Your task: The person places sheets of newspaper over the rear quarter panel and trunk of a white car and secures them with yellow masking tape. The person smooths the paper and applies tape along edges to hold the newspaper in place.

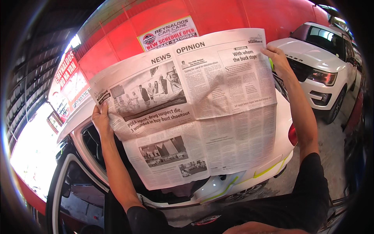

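A newspaper (233,136) is spread wide between my two raised arms, its printed pages with text and grey photos facing me. My left hand (102,120) pinches its left edge about midway up the sheet. At the upper right edge, my right hand (277,58) grips the paper near the corner. A fold line crosses the sheet, and its lower part hangs down. Behind the paper is a white car (269,154) with yellow-green trim lines, largely hidden by the sheet.
An open car door (78,195) stands at the lower left. A white SUV (321,66) is parked at the right on a concrete floor (307,167). A red wall (230,17) with a sign (169,33) rises behind. Bright daylight enters at the left.
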Action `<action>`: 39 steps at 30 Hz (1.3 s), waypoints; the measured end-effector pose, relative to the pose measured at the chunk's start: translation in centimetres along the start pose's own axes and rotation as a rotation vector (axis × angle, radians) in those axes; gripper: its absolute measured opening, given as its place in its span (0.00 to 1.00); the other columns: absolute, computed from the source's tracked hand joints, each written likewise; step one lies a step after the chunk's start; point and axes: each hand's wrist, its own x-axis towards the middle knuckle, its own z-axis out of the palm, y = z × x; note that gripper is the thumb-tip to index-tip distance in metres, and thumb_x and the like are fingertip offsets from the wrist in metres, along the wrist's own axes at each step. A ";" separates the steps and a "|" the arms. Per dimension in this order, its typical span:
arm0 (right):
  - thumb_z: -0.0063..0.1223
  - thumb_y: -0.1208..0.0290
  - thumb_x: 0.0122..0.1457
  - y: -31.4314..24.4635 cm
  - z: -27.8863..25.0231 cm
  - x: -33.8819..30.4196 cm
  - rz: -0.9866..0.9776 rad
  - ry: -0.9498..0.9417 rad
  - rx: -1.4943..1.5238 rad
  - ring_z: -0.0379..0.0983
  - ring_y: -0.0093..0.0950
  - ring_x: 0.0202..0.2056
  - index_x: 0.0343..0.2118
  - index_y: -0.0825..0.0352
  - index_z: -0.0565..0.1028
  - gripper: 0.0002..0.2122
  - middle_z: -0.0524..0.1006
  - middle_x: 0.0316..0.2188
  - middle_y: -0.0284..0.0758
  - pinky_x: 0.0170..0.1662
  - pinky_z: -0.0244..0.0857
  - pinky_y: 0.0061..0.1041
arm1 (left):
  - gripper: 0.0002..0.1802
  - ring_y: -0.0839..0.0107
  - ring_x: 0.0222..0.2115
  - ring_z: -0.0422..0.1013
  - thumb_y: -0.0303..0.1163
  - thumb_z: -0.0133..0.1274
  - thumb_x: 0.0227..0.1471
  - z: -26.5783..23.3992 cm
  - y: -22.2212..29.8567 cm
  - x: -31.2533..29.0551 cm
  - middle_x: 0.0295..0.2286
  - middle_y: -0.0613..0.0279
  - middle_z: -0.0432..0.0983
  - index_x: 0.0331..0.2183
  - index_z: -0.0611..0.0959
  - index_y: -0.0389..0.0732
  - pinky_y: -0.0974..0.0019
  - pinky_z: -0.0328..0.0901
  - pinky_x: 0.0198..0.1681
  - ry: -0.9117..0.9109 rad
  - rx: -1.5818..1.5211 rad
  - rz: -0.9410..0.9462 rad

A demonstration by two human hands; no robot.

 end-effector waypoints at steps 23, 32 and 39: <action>0.59 0.80 0.53 0.6 0.8 0.8 -0.042 -0.174 -0.350 0.79 0.27 0.40 0.47 0.78 0.79 0.17 0.83 0.39 0.41 0.51 0.68 0.26 | 0.14 0.77 0.33 0.76 0.33 0.65 0.57 2.2 1.9 0.4 0.35 0.63 0.85 0.41 0.87 0.34 0.71 0.70 0.41 0.088 0.497 0.093; 0.57 0.78 0.53 -2.2 8.2 -1.6 -0.757 0.365 -1.273 0.72 0.50 0.53 0.61 0.69 0.71 0.28 0.75 0.53 0.51 0.55 0.66 0.46 | 0.22 0.45 0.35 0.79 0.39 0.62 0.53 3.8 1.0 1.3 0.33 0.41 0.83 0.44 0.83 0.31 0.56 0.71 0.43 0.134 1.072 0.337; 0.59 0.59 0.61 -2.2 22.4 -1.6 -1.023 -0.163 -1.057 0.70 0.37 0.52 0.50 0.61 0.79 0.18 0.76 0.49 0.35 0.55 0.62 0.39 | 0.20 0.50 0.32 0.81 0.39 0.62 0.53 7.5 3.4 -0.2 0.31 0.44 0.83 0.40 0.84 0.30 0.56 0.72 0.40 0.286 0.910 0.197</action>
